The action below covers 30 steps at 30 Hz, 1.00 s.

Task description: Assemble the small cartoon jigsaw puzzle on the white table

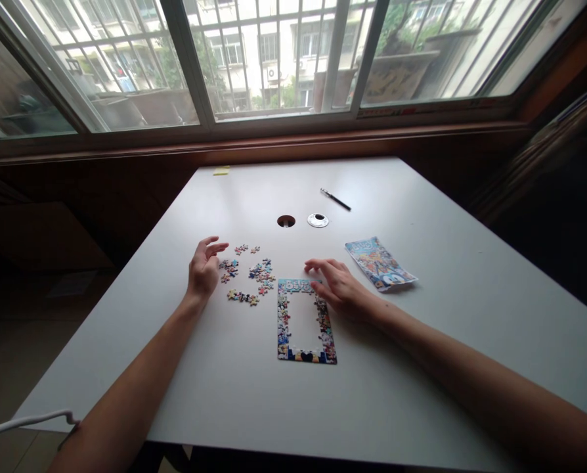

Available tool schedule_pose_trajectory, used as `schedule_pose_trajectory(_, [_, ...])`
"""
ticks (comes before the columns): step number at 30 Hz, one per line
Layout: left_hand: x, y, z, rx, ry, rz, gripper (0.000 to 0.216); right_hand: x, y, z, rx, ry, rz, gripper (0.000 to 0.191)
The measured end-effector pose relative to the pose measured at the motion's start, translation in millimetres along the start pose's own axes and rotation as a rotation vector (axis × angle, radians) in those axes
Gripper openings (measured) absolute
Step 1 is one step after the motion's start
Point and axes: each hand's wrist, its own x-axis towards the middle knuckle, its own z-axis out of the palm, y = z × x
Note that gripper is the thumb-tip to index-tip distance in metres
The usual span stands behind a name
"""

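Note:
A jigsaw puzzle frame point(282, 355) lies on the white table, its border joined all round and its middle showing bare tabletop. My right hand point(337, 284) rests over the frame's upper right corner, fingers spread and holding nothing, hiding part of that edge. Left of the frame, loose jigsaw pieces point(261, 270) lie in a rough ring of small clusters. Beside their left side is my left hand point(205, 269), fingers apart and curled a little, with nothing seen in it. A printed picture sheet point(379, 264) with colourful cartoon artwork lies to the right of my right hand.
Farther back on the table point(224, 381) are a black pen point(336, 199), a round cable hole point(286, 221) and its silver cover point(318, 220). A yellow sticky note point(221, 171) is at the far left edge. A white cable point(27, 420) reaches the near left corner.

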Motion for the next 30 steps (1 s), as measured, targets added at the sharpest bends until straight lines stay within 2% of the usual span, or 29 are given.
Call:
schedule_pose_trajectory(11, [-2.3, -0.2, -0.9, 0.104, -0.056, -0.002, 0.045, 0.6, -0.2, -0.1, 0.020, 0.015, -0.008, 0.033])
schedule_pose_trajectory(18, [-3.4, 5.0, -2.3, 0.208, -0.069, 0.012, 0.025, 3.5, -0.1, 2.0, 0.037, 0.043, -0.009, 0.034])
schedule_pose_trajectory(30, [-7.4, 13.6, -3.9, 0.314, -0.016, 0.035, 0.003, 5.3, -3.0, 1.7, 0.046, 0.059, -0.001, 0.032])
